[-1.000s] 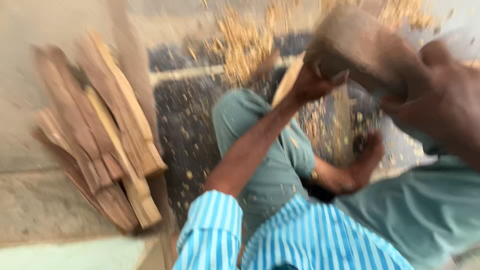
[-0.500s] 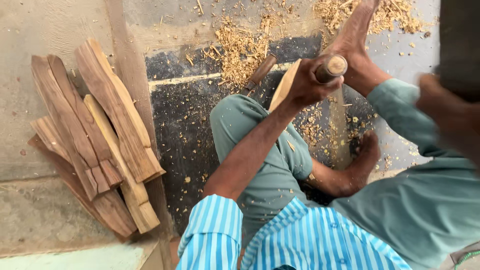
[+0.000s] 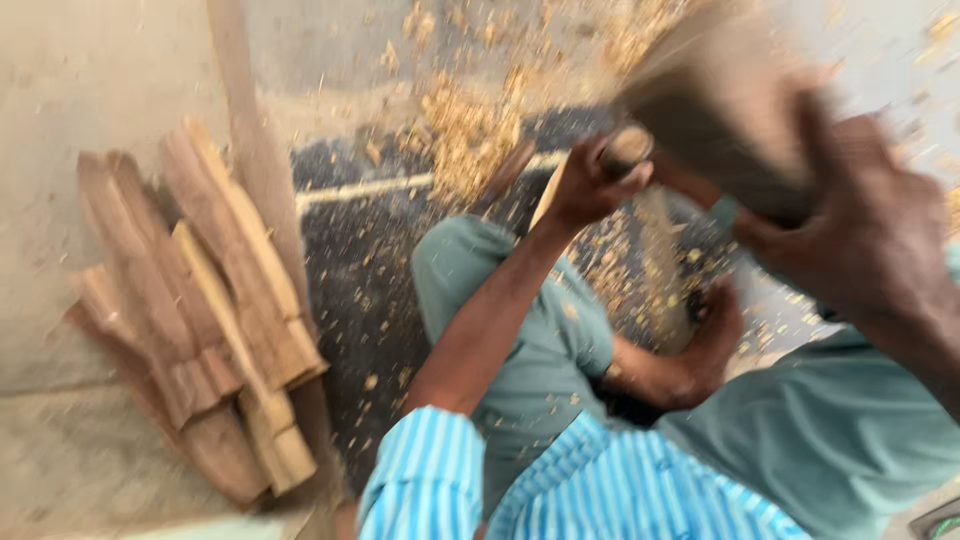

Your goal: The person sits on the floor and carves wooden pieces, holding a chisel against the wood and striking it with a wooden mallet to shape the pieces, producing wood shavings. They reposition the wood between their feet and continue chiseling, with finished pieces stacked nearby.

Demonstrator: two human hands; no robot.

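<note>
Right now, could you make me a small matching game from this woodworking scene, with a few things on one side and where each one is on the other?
Things:
1. left hand
2. right hand
3. stack of wooden blanks
4. wood shavings

Places:
a. piled on the floor beyond the knee
b. lying at the left, beside the dark mat
c. gripping the top end of an upright wooden piece
d. raised at the right, holding a blurred wooden tool

Pairs: 1-c, 2-d, 3-b, 4-a
</note>
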